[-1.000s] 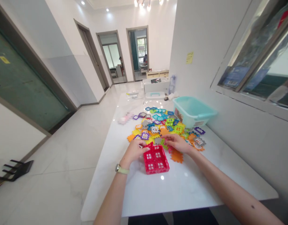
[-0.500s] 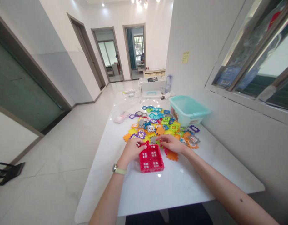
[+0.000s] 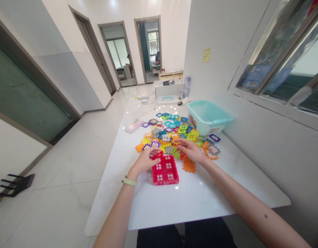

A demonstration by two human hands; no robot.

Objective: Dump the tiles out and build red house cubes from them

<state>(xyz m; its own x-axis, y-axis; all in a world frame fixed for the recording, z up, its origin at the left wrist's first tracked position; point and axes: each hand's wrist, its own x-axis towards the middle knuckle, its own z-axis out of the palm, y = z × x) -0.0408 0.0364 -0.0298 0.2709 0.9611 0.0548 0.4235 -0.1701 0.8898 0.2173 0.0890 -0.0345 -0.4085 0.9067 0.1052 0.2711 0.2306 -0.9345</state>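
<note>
A shallow red open box of interlocking window tiles (image 3: 166, 172) rests on the table in front of me. My left hand (image 3: 146, 161) is closed on its upper left corner, thumb inside and fingers behind, where a red tile edge sticks up. Over the near right part of the pile of colourful toothed tiles (image 3: 166, 138) hovers my right hand (image 3: 190, 151). Its fingers are bent and apart from the thumb, with no piece clearly held. An orange toothed tile (image 3: 189, 166) lies just below that hand, partly overlapping red ones.
A turquoise basket (image 3: 210, 119) stands behind the pile on the right, near the wall. Farther back on the white table (image 3: 153, 212) are a lidded case (image 3: 167, 100), a white box (image 3: 161, 90) and a clear bottle (image 3: 187, 86). A blurred pink item (image 3: 133, 126) lies at the left edge.
My right hand has lifted slightly off the tiles, away from the red box. My left hand keeps its hold on the box's corner. The camera view has tilted down a little.
</note>
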